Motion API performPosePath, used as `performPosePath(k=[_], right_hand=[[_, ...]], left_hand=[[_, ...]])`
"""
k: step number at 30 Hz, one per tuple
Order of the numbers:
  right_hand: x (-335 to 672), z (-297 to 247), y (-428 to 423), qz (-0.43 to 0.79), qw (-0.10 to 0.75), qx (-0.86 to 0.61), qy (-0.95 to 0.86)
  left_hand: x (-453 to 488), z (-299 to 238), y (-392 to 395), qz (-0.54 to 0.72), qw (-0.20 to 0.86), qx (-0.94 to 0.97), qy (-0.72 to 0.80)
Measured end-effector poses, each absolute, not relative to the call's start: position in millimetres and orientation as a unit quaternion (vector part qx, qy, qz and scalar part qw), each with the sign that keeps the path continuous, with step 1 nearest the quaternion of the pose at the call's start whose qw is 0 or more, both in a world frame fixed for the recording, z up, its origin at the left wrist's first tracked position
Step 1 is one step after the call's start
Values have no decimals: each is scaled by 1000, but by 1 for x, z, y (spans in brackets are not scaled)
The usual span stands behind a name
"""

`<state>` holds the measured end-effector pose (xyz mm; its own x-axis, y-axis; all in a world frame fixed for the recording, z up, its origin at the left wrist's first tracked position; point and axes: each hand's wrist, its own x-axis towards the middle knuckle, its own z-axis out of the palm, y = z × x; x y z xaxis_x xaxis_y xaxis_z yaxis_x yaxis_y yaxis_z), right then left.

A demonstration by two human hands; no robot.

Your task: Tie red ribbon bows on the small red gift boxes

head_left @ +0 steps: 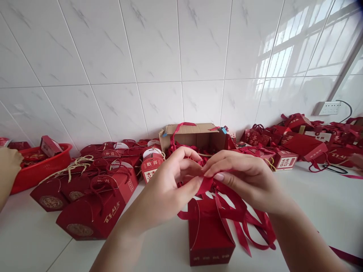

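Observation:
Between my two hands a red ribbon (206,185) is pinched, just above a small red gift box (211,234). My left hand (172,185) grips the ribbon between thumb and fingers from the left. From the right, my right hand (246,177) pinches the same ribbon with thumb and index finger. The box stands upright on the white table, its curved flaps folded together at the top. More loose ribbon (261,230) lies in loops on the table to the right of the box. The exact fold of the ribbon is partly hidden by my fingers.
Several red gift boxes with cord handles (99,204) stand at left. Behind my hands is an open cardboard box (195,132) holding ribbon. More red boxes (303,145) are piled at right. Another person's arm (10,170) reaches near a red plastic basin (42,170).

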<state>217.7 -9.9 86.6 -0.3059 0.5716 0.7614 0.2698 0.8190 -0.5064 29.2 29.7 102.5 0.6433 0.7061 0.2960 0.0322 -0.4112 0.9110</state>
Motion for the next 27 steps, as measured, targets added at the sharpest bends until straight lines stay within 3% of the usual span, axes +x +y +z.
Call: performPosePath(k=[8,19,22,27], right_hand=[[230,83,-8,-39,434,-307,-846],[231,79,-4,-116,408,-331,-843],[232,78,-2,-109,422,-314,-844],[235,81,-5,-100,463,-298,-829]], left_hand=[[32,102,39,354,501,739,280],[33,99,47,375,594,675,225],[35,97,45,411,527,703,242],[33,97,36,441,292,798,291]])
